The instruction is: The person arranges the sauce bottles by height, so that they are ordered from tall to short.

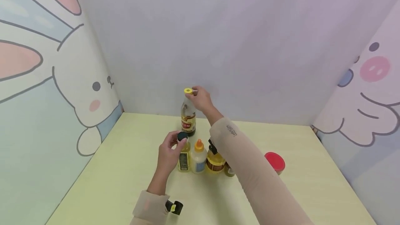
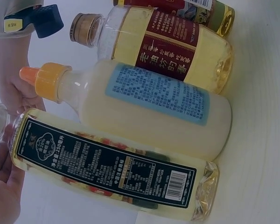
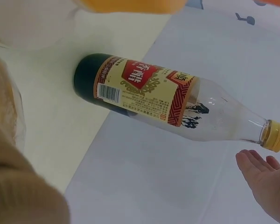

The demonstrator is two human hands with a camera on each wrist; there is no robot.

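Observation:
A tall vinegar bottle (image 1: 188, 123) with a yellow cap (image 3: 272, 136) stands upright at the table's back. Around that cap is my right hand (image 1: 202, 99), its thumb at the cap; in the right wrist view its straight fingers (image 3: 256, 169) lie just off the cap. Nearer me, my left hand (image 1: 168, 153) holds an upright oil bottle (image 1: 184, 159) by its dark-capped top, thumb in front. That bottle's dark label (image 2: 107, 163) fills the lower left wrist view, with the left hand (image 2: 4, 191) at its neck.
Right of the oil bottle, a white bottle (image 1: 199, 160) with an orange nozzle stands beside a yellow oil bottle (image 1: 215, 162) and a smaller bottle (image 1: 229, 170), partly under my right sleeve. A red-lidded jar (image 1: 275, 161) stands farther right. Printed curtains surround the table (image 1: 125, 169).

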